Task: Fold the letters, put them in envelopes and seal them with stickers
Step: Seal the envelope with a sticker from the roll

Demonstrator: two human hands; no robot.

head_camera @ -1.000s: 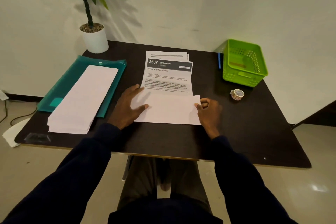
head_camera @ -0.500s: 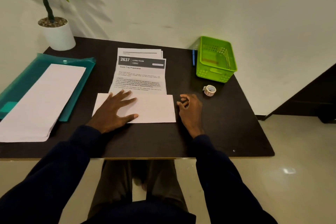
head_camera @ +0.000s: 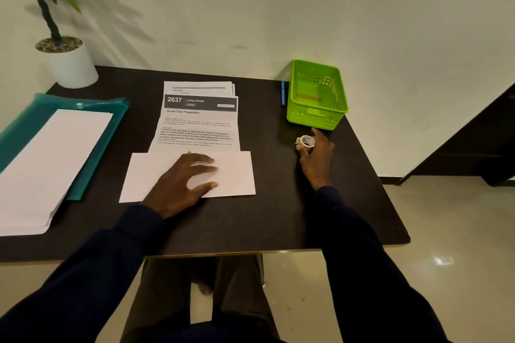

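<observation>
Envelope (head_camera: 237, 172) lies under the straight, spread fingers (head_camera: 204, 169) of the left hand (head_camera: 181, 178), pressed flat to the table (head_camera: 250, 220). The right hand (head_camera: 319, 159) curls round the sticker roll (head_camera: 306, 141), just short of the green basket (head_camera: 317, 95). If the left palm lifts, the envelope could slide or gape. Peeling one-handed, a sticker might tear or fold onto itself.

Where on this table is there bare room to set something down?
Bare table: the near-edge strip below the envelope; the gap between letters and green basket; the near right corner. Crowded at left: envelope stack on folder.
</observation>
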